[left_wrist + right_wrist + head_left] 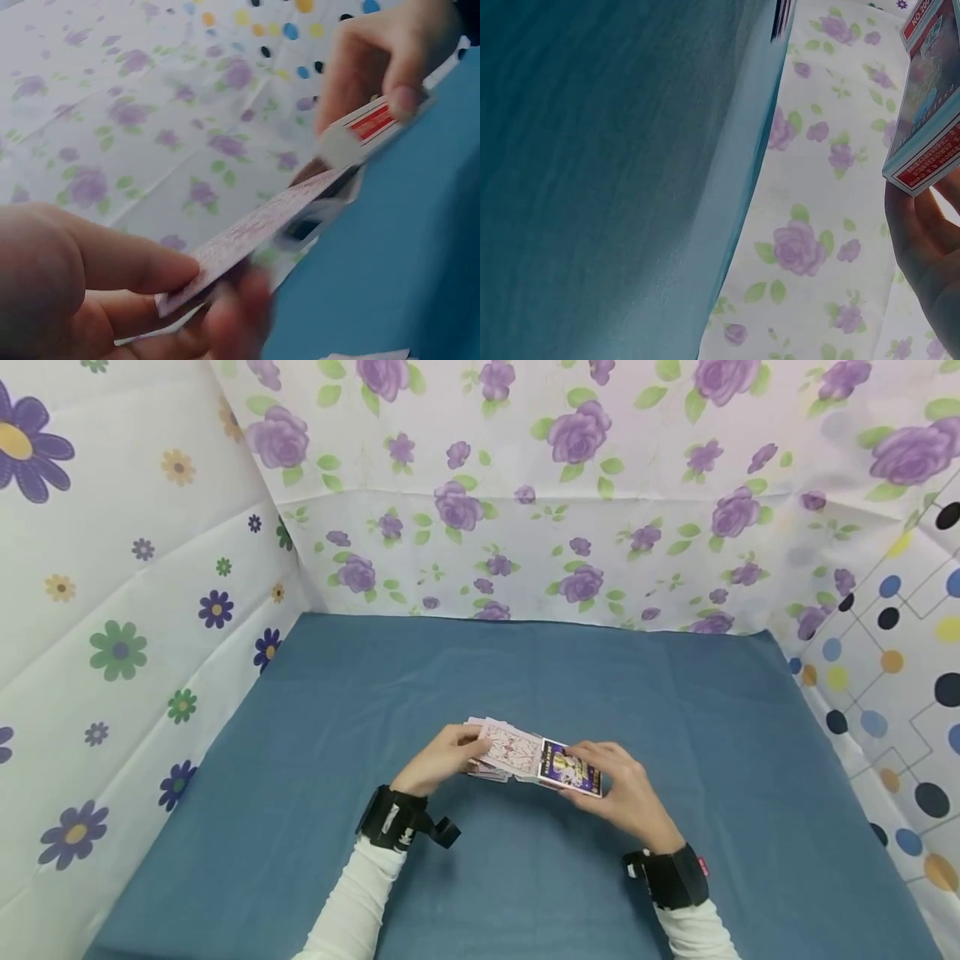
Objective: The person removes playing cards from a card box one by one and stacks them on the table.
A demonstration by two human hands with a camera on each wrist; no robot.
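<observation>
My right hand [618,781] grips a printed playing-card box [570,768] with fingers on its far edge and the thumb on its near edge. Out of the box's left end stick playing cards [510,748], red-patterned backs up. Thumb and fingers of my left hand [442,756] pinch the cards' outer end. In the left wrist view the box flap [341,148] stands open where the cards meet it. The right wrist view has the box [930,97] at its upper right, with the right hand beneath. Under my left hand more cards [489,772] lie on the cloth.
A blue cloth [420,668] covers the table. Flowered sheets hang at the back [517,560] and left [112,710], and a dotted sheet [892,727] hangs on the right. Both wrists wear black straps [393,818].
</observation>
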